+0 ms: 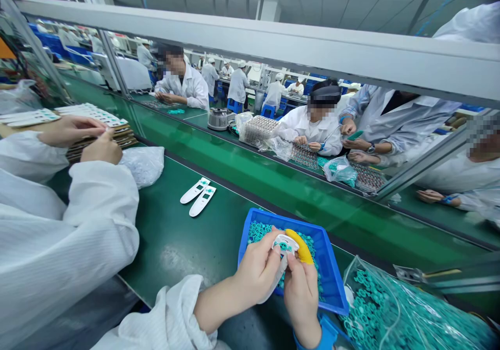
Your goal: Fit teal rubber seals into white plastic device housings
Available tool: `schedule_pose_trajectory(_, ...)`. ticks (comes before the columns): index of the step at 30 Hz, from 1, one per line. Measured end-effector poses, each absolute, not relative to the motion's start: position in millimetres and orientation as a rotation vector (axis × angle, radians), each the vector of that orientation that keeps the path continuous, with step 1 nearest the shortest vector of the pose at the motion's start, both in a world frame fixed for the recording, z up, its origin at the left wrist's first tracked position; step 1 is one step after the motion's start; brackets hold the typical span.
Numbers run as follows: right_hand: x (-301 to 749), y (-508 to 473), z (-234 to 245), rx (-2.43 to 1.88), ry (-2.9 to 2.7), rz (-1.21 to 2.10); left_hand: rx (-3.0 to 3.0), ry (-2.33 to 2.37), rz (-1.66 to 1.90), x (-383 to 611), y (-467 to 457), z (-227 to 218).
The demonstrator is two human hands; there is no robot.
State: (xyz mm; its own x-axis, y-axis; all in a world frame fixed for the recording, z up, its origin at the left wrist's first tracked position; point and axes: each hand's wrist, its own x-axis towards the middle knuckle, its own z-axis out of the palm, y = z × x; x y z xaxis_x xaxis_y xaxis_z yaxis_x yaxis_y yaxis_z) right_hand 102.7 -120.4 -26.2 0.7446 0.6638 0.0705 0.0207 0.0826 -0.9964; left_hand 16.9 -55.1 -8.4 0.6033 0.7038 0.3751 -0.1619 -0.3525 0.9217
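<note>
Over the blue bin, my left hand grips a white plastic housing, its thumb on the upper end. A small teal plastic piece sits in that end of the housing. My right hand closes on the same housing from the right, thumb against its edge. A yellow finger cover is on one right finger, and a blue strap circles the right wrist. Under both hands, the blue bin holds many small teal pieces.
Two white housings with teal parts lie on the green table. Right of the bin is a clear bag of teal pieces. A co-worker's hands are at left, near stacked trays and a plastic bag.
</note>
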Motion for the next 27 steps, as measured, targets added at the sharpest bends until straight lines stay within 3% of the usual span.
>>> schedule_pose_trajectory(27, 102, -120, -47, -1.369, -0.505, 0.586, 1.847, 0.403, 1.071, 16, -58, -19)
